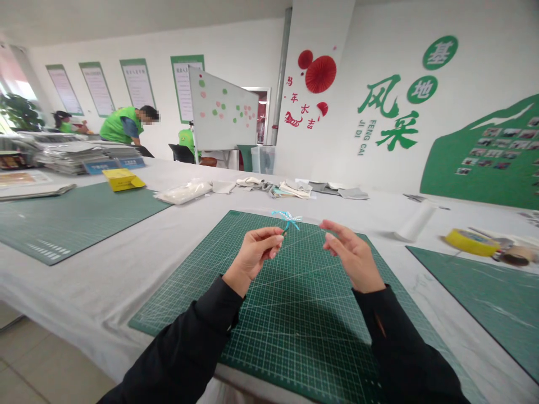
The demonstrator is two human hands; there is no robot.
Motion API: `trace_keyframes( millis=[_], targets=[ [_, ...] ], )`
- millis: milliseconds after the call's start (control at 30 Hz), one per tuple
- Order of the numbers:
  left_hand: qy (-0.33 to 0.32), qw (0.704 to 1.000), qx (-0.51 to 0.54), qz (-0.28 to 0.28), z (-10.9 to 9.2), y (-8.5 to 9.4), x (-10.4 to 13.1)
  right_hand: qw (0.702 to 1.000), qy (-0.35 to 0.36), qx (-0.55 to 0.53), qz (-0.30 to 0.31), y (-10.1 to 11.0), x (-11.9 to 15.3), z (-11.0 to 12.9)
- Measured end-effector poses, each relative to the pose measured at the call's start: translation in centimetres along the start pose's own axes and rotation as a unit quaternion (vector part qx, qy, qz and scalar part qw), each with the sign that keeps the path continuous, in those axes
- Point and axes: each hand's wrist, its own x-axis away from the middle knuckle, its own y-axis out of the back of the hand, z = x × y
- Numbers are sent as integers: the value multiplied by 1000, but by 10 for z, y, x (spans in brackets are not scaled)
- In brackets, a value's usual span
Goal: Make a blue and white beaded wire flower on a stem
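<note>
My left hand point(259, 249) pinches the short dark green stem of a small light-blue and white flower-like piece point(288, 218), whose thin petals or loops spread above the fingertips. To the right of it, my right hand point(349, 252) is raised with thumb and fingers apart and nothing visible between them. Both hands are over a green gridded cutting mat point(295, 314) on the white-covered table.
Behind the mat lie a clear plastic bag point(185, 192) and fabric scraps point(295, 188). At right are a white roll point(416, 221) and yellow tape point(471, 242); at left, a yellow box point(122, 179) and stacked papers point(69, 154). People in green vests are beyond.
</note>
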Motion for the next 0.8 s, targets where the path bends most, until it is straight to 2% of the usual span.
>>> trace_keyframes(
  millis=[100, 167, 200, 333, 433, 533, 667, 800],
  targets=[
    [1, 999, -32, 6, 3, -5, 2, 981, -46, -113, 154, -23, 13, 15],
    [3, 999, -40, 7, 5, -7, 3, 972, -56, -122, 194, -32, 18, 18],
    [3, 999, -38, 9, 6, -7, 3, 973, -53, -112, 195, -33, 18, 18],
    [10, 1000, 15, 6, 4, -2, 0, 989, -35, -21, 142, -19, 10, 9],
    [8, 998, 60, -18, -3, 6, -3, 990, -42, 17, 134, 2, 0, -5],
    [-25, 995, 84, -44, -11, 15, -7, 989, -55, 47, 131, 24, -8, -23],
    [-38, 993, 99, -57, -18, 23, -9, 992, -73, 71, 77, 50, -15, -47],
    [-19, 995, 82, -45, -12, 20, -9, 994, -85, 68, 9, 55, -17, -57]
  ],
)
